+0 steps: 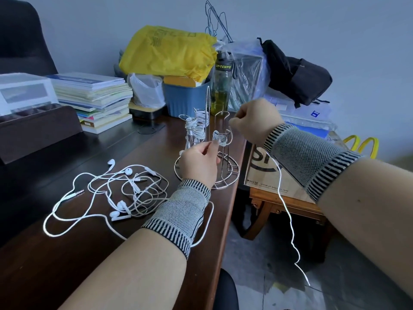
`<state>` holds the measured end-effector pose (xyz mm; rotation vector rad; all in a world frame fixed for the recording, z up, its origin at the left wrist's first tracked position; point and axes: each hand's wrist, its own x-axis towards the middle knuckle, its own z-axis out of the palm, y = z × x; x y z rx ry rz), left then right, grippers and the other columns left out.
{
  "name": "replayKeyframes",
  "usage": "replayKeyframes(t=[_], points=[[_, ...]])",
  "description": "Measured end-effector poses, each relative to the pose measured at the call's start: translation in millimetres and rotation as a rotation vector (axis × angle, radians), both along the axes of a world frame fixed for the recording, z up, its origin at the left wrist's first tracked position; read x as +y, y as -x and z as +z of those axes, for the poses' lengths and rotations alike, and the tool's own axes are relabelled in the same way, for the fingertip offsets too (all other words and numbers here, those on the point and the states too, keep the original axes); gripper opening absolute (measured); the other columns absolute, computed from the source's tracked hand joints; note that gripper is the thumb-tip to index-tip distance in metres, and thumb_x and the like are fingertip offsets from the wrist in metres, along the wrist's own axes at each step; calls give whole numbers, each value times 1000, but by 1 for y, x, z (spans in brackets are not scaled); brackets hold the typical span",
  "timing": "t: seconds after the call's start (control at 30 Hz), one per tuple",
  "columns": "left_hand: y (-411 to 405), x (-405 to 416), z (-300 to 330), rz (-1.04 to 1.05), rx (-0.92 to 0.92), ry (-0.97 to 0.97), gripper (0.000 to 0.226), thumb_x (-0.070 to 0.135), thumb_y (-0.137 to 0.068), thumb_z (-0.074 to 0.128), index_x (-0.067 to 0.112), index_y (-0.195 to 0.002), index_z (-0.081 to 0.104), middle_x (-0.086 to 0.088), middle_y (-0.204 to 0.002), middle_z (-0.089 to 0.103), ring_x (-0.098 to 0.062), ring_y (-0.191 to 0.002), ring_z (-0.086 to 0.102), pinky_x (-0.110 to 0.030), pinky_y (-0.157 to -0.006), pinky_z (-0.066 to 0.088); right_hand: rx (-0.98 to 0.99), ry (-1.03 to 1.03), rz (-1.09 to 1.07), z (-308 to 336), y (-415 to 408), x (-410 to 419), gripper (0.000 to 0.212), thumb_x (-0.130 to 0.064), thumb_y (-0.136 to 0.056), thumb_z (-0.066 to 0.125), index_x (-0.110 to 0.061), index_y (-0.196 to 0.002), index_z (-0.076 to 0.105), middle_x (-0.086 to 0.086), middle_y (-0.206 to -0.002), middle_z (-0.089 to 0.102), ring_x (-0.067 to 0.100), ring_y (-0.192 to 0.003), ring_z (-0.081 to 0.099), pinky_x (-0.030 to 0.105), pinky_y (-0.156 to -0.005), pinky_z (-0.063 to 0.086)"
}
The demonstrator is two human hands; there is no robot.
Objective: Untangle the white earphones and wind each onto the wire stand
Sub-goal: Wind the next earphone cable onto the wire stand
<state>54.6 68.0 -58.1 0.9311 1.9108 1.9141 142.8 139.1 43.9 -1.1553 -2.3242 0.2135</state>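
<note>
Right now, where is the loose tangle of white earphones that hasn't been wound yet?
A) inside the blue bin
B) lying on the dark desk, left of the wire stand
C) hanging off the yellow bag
B: the tangled earphones lie on the desk, left of the wire stand.

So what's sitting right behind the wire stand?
Directly behind the wire stand are a blue bin and a dark-capped water bottle, with a yellow bag above. The bottle's base and the bin's lower edge are hidden by the stand and wound cords.
</note>
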Motion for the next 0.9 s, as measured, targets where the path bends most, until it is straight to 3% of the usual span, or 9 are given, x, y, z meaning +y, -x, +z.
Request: replayKeyframes(t=[0.17,0.3,0.47,0.57,0.63,0.7,0.8,0.9], points=[[0,0,1,-4,11,-8,25,34,-94,61,16,-83,74,6,-52,60,0,-35,46,-22,-56,40,-159,-2,127,9,26,-10,20,-20,-88,59,-8,-88,75,9,-83,70,18,-71,61,27,-63,53],[2,2,0,7,15,1,32,20,-92,59,23,-60,63,6,-52,60,-1,-35,42,-23,-55,37,-440,-216,212,9,30,-30,27,-20,-91,48,-12,-96,73,5,-94,69,23,-88,63,35,-79,56],[3,3,-3,15,55,26,42,16,-93,57,24,-52,54,8,-51,58,-2,-41,45,-22,-54,34,-612,-519,255,-6,14,-38,18,-21,-94,48,-21,-98,66,0,-97,42,16,-72,50,28,-54,35],[3,4,-3,-8,43,5,42,15,-95,57,23,-53,55,11,-44,52,1,-39,45,-18,-48,34,-452,-629,254,-26,3,-36,4,-18,-85,67,-15,-82,66,4,-91,41,20,-61,42,23,-44,22],[2,3,-2,-23,40,-21,33,16,-95,58,21,-62,62,11,-48,55,0,-41,46,-19,-50,37,-255,-640,287,-42,-7,-32,14,-15,-74,78,-10,-68,66,10,-86,53,22,-54,45,22,-39,31],[1,1,-2,-23,70,-30,26,21,-95,58,18,-73,69,8,-54,60,-5,-45,49,-23,-53,41,-47,-594,305,-55,-15,-26,11,-16,-79,74,-8,-71,70,12,-92,58,26,-53,54,30,-38,45],[1,-1,-3,-15,93,-38,31,24,-95,58,13,-70,71,4,-53,60,-12,-46,45,-26,-52,40,108,-468,252,-65,-26,-18,8,-16,-82,72,-9,-81,75,12,-98,61,26,-58,61,32,-47,52],[0,-3,-1,-17,7,-29,41,23,-94,54,18,-53,60,9,-42,54,-4,-37,40,-23,-51,33,146,-287,173,-69,-36,-11,9,-17,-87,69,-14,-91,77,5,-98,61,20,-74,62,29,-65,51]])
